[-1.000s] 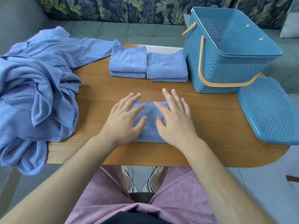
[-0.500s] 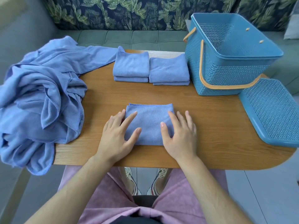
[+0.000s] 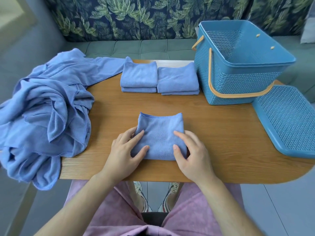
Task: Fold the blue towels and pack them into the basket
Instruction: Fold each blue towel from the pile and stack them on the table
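Left hand (image 3: 125, 151) and right hand (image 3: 193, 151) each pinch one side of the folded towel (image 3: 160, 128), fingers curled round its edges, on the table (image 3: 225, 133).

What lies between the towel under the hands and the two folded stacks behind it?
Only bare wooden table separates the towel from the stacks, as the head view shows.

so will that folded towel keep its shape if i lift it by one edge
Probably not: the towel is soft cloth and puckers between the left hand and right hand. Lifted by one edge, its layers would likely fall open. It looks light, so holding both sides should keep it folded.
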Action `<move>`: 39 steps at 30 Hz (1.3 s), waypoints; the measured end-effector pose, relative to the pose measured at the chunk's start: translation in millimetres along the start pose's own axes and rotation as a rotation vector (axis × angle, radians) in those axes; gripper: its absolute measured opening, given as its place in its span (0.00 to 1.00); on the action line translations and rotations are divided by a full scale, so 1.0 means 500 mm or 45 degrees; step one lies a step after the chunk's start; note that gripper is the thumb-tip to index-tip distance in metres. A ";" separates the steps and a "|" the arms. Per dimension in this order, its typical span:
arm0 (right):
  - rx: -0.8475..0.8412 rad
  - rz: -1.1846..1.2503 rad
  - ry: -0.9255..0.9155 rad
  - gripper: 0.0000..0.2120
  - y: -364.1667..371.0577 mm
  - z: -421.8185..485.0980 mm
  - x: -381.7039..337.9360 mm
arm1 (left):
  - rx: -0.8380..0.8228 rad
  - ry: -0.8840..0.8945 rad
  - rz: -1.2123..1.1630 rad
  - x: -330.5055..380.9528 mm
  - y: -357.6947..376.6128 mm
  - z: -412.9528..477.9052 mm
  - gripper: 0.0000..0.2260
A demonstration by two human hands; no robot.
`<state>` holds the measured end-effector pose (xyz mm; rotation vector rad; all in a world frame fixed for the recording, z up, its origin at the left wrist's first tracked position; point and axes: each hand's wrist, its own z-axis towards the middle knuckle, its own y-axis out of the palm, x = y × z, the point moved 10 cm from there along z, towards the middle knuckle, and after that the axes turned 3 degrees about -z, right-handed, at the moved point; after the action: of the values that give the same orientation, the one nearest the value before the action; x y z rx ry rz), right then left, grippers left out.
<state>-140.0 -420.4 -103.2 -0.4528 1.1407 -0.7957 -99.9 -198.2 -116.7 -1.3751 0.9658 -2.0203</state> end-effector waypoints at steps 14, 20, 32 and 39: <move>0.060 0.211 -0.019 0.18 -0.025 0.219 -0.065 | 0.232 -0.053 -0.408 0.044 -0.140 0.197 0.21; 0.117 0.172 -0.036 0.17 0.044 0.482 -0.098 | 0.225 -0.137 -0.359 -0.031 -0.226 0.430 0.21; 0.280 -0.494 -0.113 0.19 0.250 0.505 -0.024 | 0.277 -0.044 0.207 -0.184 -0.042 0.486 0.26; 0.252 -0.482 -0.227 0.19 0.260 0.490 -0.029 | 0.377 0.133 0.450 -0.140 -0.031 0.464 0.20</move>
<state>126.4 -342.2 -92.2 -0.5701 0.8097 -1.1616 141.5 -200.1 -90.1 -0.8821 0.8424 -1.8858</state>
